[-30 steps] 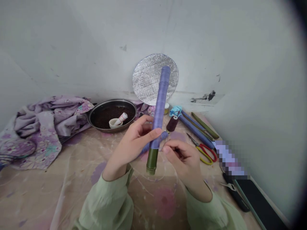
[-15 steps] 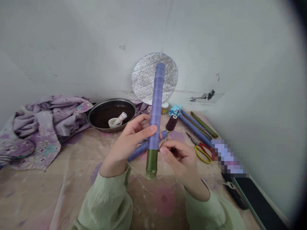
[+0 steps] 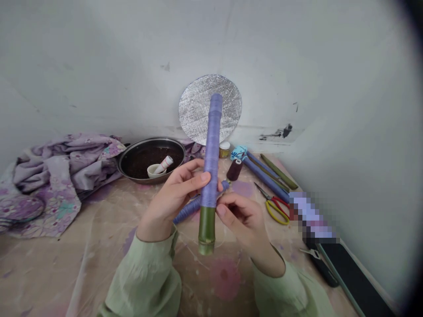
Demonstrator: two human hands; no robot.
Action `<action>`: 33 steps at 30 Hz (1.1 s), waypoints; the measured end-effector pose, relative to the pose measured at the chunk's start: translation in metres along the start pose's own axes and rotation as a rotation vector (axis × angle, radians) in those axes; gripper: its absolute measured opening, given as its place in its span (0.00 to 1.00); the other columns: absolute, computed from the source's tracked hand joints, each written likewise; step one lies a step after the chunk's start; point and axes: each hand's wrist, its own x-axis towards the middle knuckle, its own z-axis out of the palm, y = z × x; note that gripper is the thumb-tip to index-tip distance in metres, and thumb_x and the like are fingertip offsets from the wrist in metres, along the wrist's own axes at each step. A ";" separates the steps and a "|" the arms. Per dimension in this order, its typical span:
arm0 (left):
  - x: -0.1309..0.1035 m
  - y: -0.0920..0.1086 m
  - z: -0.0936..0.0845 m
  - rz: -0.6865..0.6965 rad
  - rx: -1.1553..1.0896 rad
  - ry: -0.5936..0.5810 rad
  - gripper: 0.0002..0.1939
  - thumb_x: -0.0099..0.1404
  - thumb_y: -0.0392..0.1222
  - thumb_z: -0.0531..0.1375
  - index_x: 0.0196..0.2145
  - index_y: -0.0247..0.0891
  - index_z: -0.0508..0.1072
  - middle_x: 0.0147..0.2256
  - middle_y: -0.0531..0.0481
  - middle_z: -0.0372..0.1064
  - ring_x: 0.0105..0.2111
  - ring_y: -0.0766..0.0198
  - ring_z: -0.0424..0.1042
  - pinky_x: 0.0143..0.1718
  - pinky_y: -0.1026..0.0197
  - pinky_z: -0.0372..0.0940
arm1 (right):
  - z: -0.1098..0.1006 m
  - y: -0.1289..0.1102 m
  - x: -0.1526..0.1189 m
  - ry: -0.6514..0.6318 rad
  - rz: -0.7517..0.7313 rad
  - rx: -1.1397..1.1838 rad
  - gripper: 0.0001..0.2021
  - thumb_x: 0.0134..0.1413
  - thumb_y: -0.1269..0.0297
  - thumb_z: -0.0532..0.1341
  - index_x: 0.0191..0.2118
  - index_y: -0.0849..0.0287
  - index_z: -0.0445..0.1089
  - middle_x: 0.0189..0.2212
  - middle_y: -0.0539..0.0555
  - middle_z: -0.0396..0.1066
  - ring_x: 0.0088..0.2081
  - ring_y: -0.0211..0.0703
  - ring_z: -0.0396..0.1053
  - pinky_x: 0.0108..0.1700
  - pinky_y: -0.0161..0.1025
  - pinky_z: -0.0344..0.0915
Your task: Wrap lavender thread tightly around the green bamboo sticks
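Note:
A bamboo tube (image 3: 207, 222) stands tilted in front of me, wound in purple thread (image 3: 211, 152) over most of its length. Its green lower end is bare. My left hand (image 3: 181, 189) grips the wound part from the left, thumb across the front, some fingers hidden behind. At the lower edge of the winding, my right hand (image 3: 243, 220) is closed in a pinch on the thread, its fingertips close against the tube; the strand itself barely shows. Behind the hands lies another purple-wound piece (image 3: 188, 210), partly covered.
Around the tabletop are a pan of dark material (image 3: 132, 152) with a small white cup (image 3: 152, 171), a bunched floral cloth (image 3: 62, 176), a dark thread cone (image 3: 234, 171), yellow-and-red-handled scissors (image 3: 276, 212), bamboo pieces (image 3: 280, 172) and a phone (image 3: 355, 277). A silver disc (image 3: 194, 108) leans against the wall.
The tube and both hands have shifted slightly left and down in view, along with a small shift of the whole scene. Both hands keep their grips.

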 end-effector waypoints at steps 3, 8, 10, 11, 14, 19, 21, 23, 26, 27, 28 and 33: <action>0.000 0.000 0.000 0.009 -0.003 0.006 0.13 0.58 0.43 0.72 0.35 0.36 0.74 0.27 0.49 0.78 0.24 0.67 0.75 0.26 0.68 0.70 | 0.000 0.000 0.001 -0.024 0.044 0.060 0.17 0.59 0.50 0.65 0.27 0.57 0.71 0.20 0.47 0.64 0.22 0.36 0.60 0.23 0.34 0.58; 0.001 -0.001 0.000 -0.005 -0.016 -0.008 0.13 0.58 0.44 0.72 0.37 0.35 0.77 0.28 0.48 0.78 0.24 0.67 0.75 0.27 0.67 0.70 | 0.000 -0.003 0.005 -0.111 0.161 0.144 0.20 0.56 0.45 0.66 0.25 0.57 0.70 0.19 0.46 0.61 0.22 0.35 0.56 0.22 0.33 0.54; 0.002 -0.002 0.000 -0.011 -0.018 -0.030 0.13 0.59 0.45 0.72 0.38 0.35 0.78 0.27 0.48 0.77 0.24 0.67 0.74 0.25 0.67 0.69 | -0.001 -0.004 0.007 -0.153 0.196 0.169 0.22 0.56 0.43 0.65 0.25 0.58 0.71 0.18 0.46 0.59 0.21 0.34 0.52 0.22 0.33 0.52; 0.003 -0.003 0.001 -0.010 -0.021 -0.038 0.13 0.58 0.45 0.72 0.37 0.35 0.78 0.27 0.49 0.77 0.23 0.67 0.73 0.25 0.67 0.68 | -0.001 -0.004 0.007 -0.173 0.207 0.177 0.22 0.56 0.43 0.65 0.25 0.58 0.71 0.18 0.45 0.58 0.21 0.33 0.51 0.21 0.33 0.51; 0.006 -0.006 0.002 -0.012 -0.022 -0.021 0.14 0.57 0.47 0.72 0.36 0.35 0.78 0.27 0.49 0.75 0.24 0.68 0.71 0.24 0.68 0.66 | -0.003 -0.003 0.008 -0.200 0.239 0.181 0.24 0.57 0.41 0.64 0.24 0.58 0.71 0.17 0.45 0.55 0.20 0.33 0.49 0.21 0.33 0.49; 0.012 -0.013 0.005 -0.047 -0.078 -0.006 0.17 0.56 0.50 0.73 0.35 0.33 0.79 0.29 0.48 0.75 0.18 0.76 0.57 0.16 0.73 0.50 | -0.008 0.005 0.004 -0.204 0.337 0.190 0.24 0.58 0.39 0.62 0.33 0.56 0.80 0.17 0.46 0.57 0.19 0.35 0.53 0.19 0.33 0.55; 0.013 -0.016 0.005 -0.072 -0.117 -0.019 0.18 0.56 0.50 0.73 0.38 0.33 0.80 0.30 0.47 0.75 0.19 0.76 0.58 0.16 0.73 0.49 | -0.008 0.010 0.002 -0.178 0.349 0.226 0.24 0.57 0.38 0.63 0.34 0.56 0.81 0.16 0.46 0.58 0.17 0.35 0.53 0.18 0.34 0.55; 0.015 -0.019 0.005 -0.092 -0.141 -0.030 0.21 0.55 0.50 0.73 0.42 0.34 0.80 0.33 0.45 0.76 0.22 0.73 0.63 0.16 0.72 0.52 | -0.007 0.013 0.001 -0.126 0.362 0.246 0.24 0.54 0.37 0.65 0.33 0.55 0.81 0.15 0.47 0.61 0.16 0.35 0.55 0.17 0.34 0.57; 0.017 -0.022 0.004 -0.116 -0.145 -0.042 0.23 0.54 0.52 0.73 0.43 0.35 0.80 0.35 0.44 0.77 0.22 0.70 0.66 0.16 0.70 0.55 | -0.004 0.016 0.001 -0.042 0.378 0.241 0.23 0.50 0.37 0.66 0.29 0.53 0.79 0.16 0.49 0.67 0.17 0.40 0.63 0.19 0.37 0.62; 0.018 -0.023 0.003 -0.125 -0.131 -0.037 0.23 0.54 0.52 0.72 0.43 0.35 0.80 0.35 0.43 0.78 0.22 0.70 0.66 0.16 0.70 0.56 | -0.003 0.017 0.002 -0.028 0.377 0.229 0.22 0.51 0.37 0.65 0.27 0.53 0.77 0.16 0.50 0.67 0.18 0.41 0.64 0.19 0.38 0.64; 0.019 -0.024 0.003 -0.134 -0.113 -0.028 0.22 0.55 0.52 0.71 0.42 0.35 0.80 0.36 0.43 0.78 0.22 0.69 0.68 0.17 0.69 0.58 | -0.003 0.017 0.003 -0.022 0.374 0.214 0.22 0.51 0.38 0.65 0.26 0.53 0.75 0.15 0.49 0.66 0.18 0.42 0.64 0.19 0.38 0.64; 0.025 -0.031 0.002 -0.090 -0.014 0.083 0.13 0.60 0.47 0.66 0.37 0.34 0.80 0.36 0.43 0.78 0.36 0.59 0.77 0.33 0.64 0.70 | -0.001 0.023 0.008 0.033 0.391 0.190 0.19 0.51 0.43 0.64 0.23 0.53 0.68 0.14 0.46 0.57 0.17 0.38 0.54 0.17 0.36 0.55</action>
